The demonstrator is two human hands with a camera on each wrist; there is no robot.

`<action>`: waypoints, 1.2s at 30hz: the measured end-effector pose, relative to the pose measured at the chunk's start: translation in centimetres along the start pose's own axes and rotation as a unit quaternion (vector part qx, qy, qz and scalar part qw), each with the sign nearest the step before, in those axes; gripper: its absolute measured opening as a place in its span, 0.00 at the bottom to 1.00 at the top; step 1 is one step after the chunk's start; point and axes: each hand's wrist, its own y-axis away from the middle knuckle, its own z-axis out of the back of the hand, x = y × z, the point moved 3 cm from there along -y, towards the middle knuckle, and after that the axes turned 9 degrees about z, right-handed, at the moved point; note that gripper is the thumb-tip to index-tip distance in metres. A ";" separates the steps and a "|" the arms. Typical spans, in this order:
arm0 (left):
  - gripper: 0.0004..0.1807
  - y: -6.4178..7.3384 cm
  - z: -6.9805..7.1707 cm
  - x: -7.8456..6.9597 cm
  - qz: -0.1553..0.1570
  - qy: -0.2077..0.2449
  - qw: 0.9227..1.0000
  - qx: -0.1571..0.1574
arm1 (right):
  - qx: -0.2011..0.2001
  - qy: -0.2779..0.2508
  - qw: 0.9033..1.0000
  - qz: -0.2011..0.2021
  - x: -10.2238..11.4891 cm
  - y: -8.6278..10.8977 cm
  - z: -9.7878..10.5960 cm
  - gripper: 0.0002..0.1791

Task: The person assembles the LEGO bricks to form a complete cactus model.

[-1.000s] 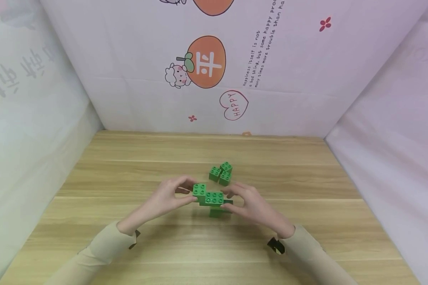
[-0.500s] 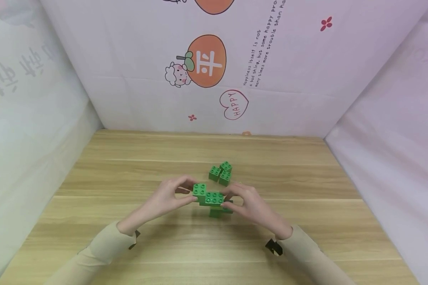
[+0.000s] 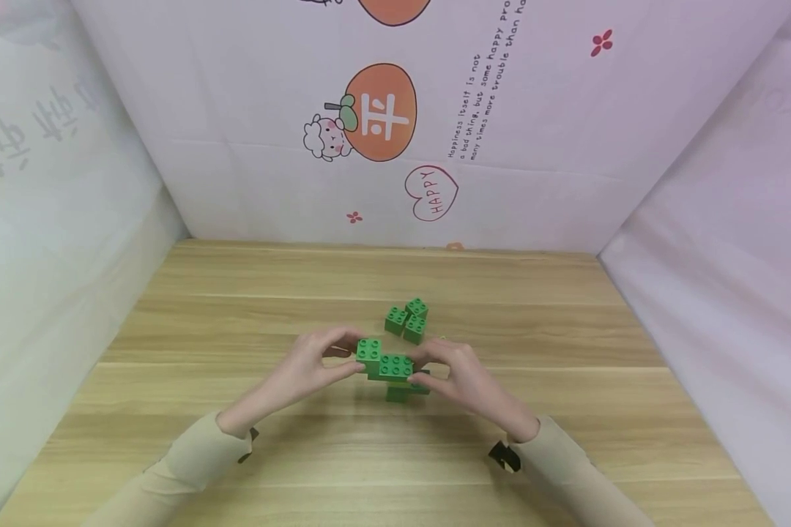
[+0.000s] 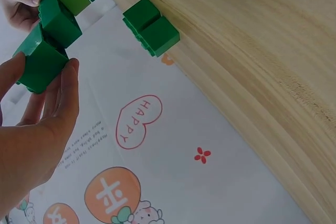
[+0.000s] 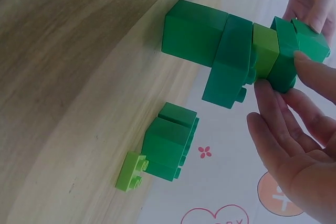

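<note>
A stack of toy building bricks (image 3: 395, 367) stands between the two hands. Its base is a dark green brick (image 5: 193, 32), with a wider dark green brick (image 5: 228, 61) on it. Above comes a lime green brick (image 5: 265, 51), then a six-stud green brick (image 5: 285, 56). On top, offset to the left, sits a four-stud green brick (image 3: 368, 351). My left hand (image 3: 319, 359) grips this top brick between thumb and fingers. My right hand (image 3: 464, 377) pinches the right end of the six-stud brick, thumb in front and fingers behind.
Three loose green bricks (image 3: 414, 327) lie together on the wooden table (image 3: 250, 307) behind the stack. A small lime green brick (image 5: 131, 171) is beside them, mostly hidden behind the right hand in the head view. A printed white cloth (image 3: 264, 190) rises behind the table.
My right hand has moved slightly left, its fingers closing in on the six-stud brick's end. My left hand and the stack stay in place.
</note>
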 end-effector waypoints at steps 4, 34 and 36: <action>0.21 0.1 0.0 0.0 -0.007 0.006 1.000 -0.006 | 0.000 -0.007 1.000 -0.005 -0.1 0.0 0.1 0.14; 0.24 0.1 -0.5 0.5 0.020 0.014 1.000 0.006 | 0.004 -0.021 0.999 -0.024 -0.1 0.1 0.0 0.14; 0.26 0.0 -0.7 0.8 0.030 0.016 0.999 0.011 | 0.006 -0.021 0.999 -0.026 -0.1 0.1 0.0 0.14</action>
